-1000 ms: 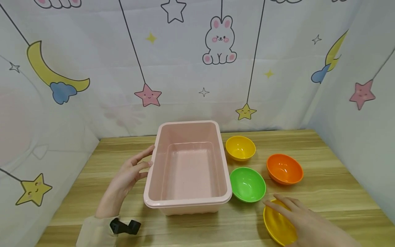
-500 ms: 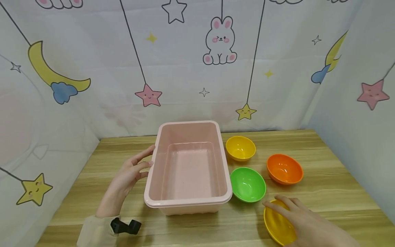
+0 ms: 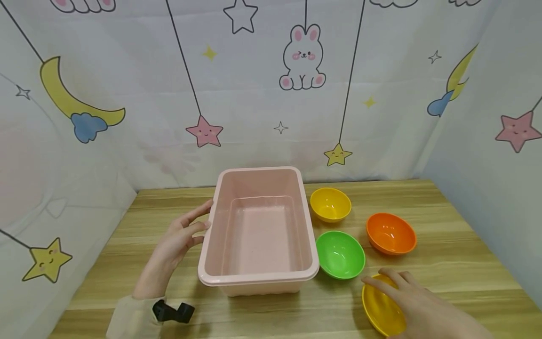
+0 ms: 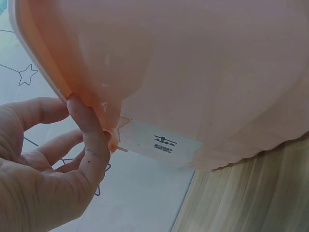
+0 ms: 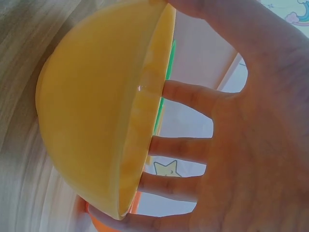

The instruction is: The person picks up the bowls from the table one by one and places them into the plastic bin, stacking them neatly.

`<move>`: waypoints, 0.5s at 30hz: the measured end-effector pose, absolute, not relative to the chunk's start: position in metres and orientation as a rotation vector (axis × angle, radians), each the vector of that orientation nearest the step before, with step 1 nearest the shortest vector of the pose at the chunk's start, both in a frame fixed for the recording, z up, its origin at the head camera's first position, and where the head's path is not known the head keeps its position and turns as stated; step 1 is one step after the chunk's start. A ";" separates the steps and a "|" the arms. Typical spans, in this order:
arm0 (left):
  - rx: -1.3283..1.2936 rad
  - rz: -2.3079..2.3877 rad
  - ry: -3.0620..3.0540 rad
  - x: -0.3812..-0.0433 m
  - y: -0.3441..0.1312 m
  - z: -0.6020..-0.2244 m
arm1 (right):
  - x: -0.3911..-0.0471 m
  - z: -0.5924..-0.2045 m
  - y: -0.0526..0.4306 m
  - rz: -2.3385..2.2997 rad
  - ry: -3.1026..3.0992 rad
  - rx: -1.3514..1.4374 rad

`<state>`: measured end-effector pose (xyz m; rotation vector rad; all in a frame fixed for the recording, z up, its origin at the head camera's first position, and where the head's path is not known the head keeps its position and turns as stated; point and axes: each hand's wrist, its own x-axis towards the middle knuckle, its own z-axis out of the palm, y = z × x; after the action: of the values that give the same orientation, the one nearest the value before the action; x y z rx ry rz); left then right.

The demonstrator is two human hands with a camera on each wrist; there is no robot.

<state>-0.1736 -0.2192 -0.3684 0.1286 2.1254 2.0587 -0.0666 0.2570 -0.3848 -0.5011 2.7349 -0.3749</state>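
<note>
A pink plastic bin [image 3: 258, 278] stands on the table, its inside bare. At its left side my left hand [image 3: 179, 240] touches the rim; in the left wrist view its bent fingers [image 4: 87, 118] hook under the lip. Low on the right sits a yellow bowl [image 3: 377, 306]. Over that bowl lies my right hand [image 3: 417, 303], fingers spread and fairly straight. In the right wrist view the fingers [image 5: 181, 149] and thumb meet the rim of the tilted-looking yellow bowl [image 5: 87, 106]; some fingertips are hidden behind it.
Right of the bin are a green bowl [image 3: 340, 256], close against its corner, an orange bowl [image 3: 390, 235] and a second yellow bowl [image 3: 330, 205] farther back. The wooden table [image 3: 457, 263] ends at a printed white curtain [image 3: 250, 94] behind and at both sides.
Both hands, the bin and the bowls stay practically where they were. The head view has shifted very slightly, and the right side curtain's pink star has moved to the right.
</note>
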 end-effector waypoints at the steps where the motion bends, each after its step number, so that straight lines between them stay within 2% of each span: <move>1: 0.125 2.057 2.125 -0.173 -0.219 -0.368 | -0.067 -0.384 0.257 -0.372 2.733 -0.494; 15: 0.108 2.067 2.119 -0.173 -0.219 -0.369 | -0.069 -0.377 0.253 -0.330 2.668 -0.383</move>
<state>-0.1730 -0.2187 -0.3688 0.1083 2.1190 2.0671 -0.0693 0.2535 -0.3770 -0.3828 2.6683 -0.3297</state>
